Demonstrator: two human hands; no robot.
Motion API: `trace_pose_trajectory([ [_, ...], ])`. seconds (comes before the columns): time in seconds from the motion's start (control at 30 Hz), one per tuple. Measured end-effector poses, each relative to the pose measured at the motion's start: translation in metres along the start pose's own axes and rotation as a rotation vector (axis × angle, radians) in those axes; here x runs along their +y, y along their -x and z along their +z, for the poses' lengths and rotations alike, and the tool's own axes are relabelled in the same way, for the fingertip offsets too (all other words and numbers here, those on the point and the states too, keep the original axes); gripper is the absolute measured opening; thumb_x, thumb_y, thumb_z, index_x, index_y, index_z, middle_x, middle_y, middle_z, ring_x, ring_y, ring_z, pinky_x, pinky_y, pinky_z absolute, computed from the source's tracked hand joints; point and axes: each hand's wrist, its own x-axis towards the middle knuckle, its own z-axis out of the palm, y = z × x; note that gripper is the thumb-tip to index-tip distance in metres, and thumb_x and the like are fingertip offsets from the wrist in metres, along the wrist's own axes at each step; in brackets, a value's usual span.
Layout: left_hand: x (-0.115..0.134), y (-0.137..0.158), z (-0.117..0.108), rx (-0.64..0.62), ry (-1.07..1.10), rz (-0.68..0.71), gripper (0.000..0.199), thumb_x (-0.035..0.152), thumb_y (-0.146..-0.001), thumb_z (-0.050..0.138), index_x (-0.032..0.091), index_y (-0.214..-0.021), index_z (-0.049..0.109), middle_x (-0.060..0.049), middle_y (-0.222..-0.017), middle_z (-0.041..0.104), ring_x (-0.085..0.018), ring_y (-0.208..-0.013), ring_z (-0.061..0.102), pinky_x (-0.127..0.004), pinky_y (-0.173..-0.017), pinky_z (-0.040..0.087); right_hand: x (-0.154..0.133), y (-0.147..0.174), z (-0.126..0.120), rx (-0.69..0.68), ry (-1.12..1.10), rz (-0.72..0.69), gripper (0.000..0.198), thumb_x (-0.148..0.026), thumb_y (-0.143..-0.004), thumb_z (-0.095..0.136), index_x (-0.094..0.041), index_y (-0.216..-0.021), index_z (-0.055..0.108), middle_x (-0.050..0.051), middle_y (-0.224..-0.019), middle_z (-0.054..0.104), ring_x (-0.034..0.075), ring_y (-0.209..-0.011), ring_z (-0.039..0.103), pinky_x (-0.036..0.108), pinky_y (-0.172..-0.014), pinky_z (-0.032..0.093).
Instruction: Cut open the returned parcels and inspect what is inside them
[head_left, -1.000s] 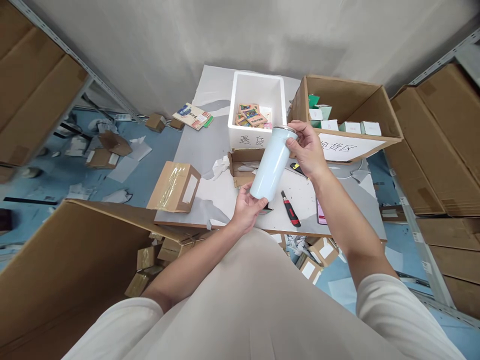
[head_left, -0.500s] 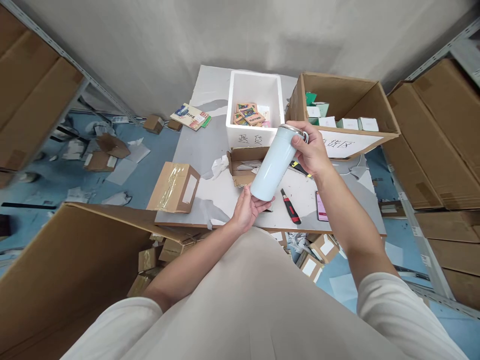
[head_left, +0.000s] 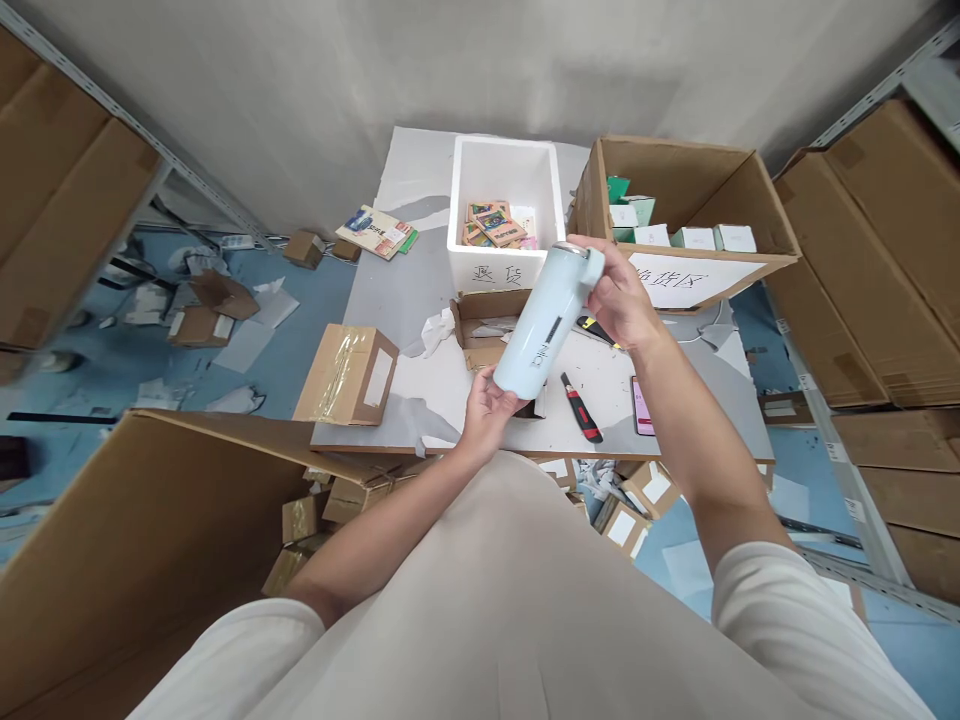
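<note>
A light blue insulated bottle [head_left: 541, 325] is held tilted above the table, its lid end up and to the right. My right hand [head_left: 621, 297] is closed around the lid end, where a loop handle shows. My left hand [head_left: 489, 408] grips the base from below. Dark printing runs along the bottle's side, facing me. Behind the bottle lies an opened small carton [head_left: 480, 330] with paper in it. A black and red utility knife [head_left: 581, 408] rests on the table to the right of the base, and a phone [head_left: 642, 408] lies by my right forearm.
A white foam box [head_left: 505, 268] with small colourful packs stands at the back. Beside it is a large carton [head_left: 694, 282] holding several white boxes. A taped carton [head_left: 347, 375] sits at the table's left. Shelves with boxes flank both sides; an open carton [head_left: 150, 540] stands lower left.
The bottle has been turned about its length, so its printing and the lid's loop now show. Both hands have shifted slightly left with it.
</note>
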Motion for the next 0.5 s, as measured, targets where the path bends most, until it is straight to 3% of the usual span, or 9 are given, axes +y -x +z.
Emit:
trace_pose_trajectory([
  [0.1, 0.001, 0.002, -0.001, -0.040, 0.055, -0.050, 0.066, 0.070, -0.071, 0.064, 0.023, -0.116, 0.049, -0.009, -0.123, 0.061, -0.024, -0.108, 0.063, -0.045, -0.093, 0.051, -0.004, 0.002, -0.005, -0.036, -0.007, -0.014, 0.074, -0.076, -0.064, 0.064, -0.033, -0.123, 0.057, 0.003, -0.123, 0.062, 0.026, -0.107, 0.062, 0.046, -0.081, 0.057],
  [0.2, 0.004, 0.003, 0.001, -0.029, 0.061, -0.065, 0.063, 0.066, -0.074, 0.064, 0.021, -0.117, 0.053, -0.012, -0.129, 0.058, -0.026, -0.114, 0.060, -0.044, -0.094, 0.051, -0.002, 0.003, -0.006, 0.005, -0.009, -0.024, 0.066, -0.071, -0.067, 0.067, -0.032, -0.121, 0.058, 0.003, -0.124, 0.061, 0.025, -0.109, 0.061, 0.043, -0.079, 0.058],
  [0.3, 0.004, 0.001, 0.002, -0.003, 0.082, -0.058, 0.066, 0.064, -0.076, 0.064, 0.026, -0.126, 0.047, -0.011, -0.135, 0.054, -0.025, -0.114, 0.061, -0.044, -0.092, 0.053, 0.005, 0.003, -0.006, 0.022, 0.003, -0.023, 0.062, -0.068, -0.070, 0.068, -0.032, -0.119, 0.058, 0.003, -0.123, 0.062, 0.025, -0.110, 0.061, 0.041, -0.079, 0.058],
  [0.5, 0.000, -0.002, -0.001, -0.019, 0.015, -0.036, 0.078, 0.052, -0.064, 0.081, 0.027, -0.126, 0.040, -0.009, -0.124, 0.061, -0.022, -0.110, 0.062, -0.044, -0.094, 0.053, 0.014, 0.002, -0.010, -0.006, 0.085, -0.045, 0.066, -0.068, -0.075, 0.062, -0.034, -0.129, 0.049, 0.002, -0.125, 0.060, 0.024, -0.111, 0.061, 0.043, -0.083, 0.058],
])
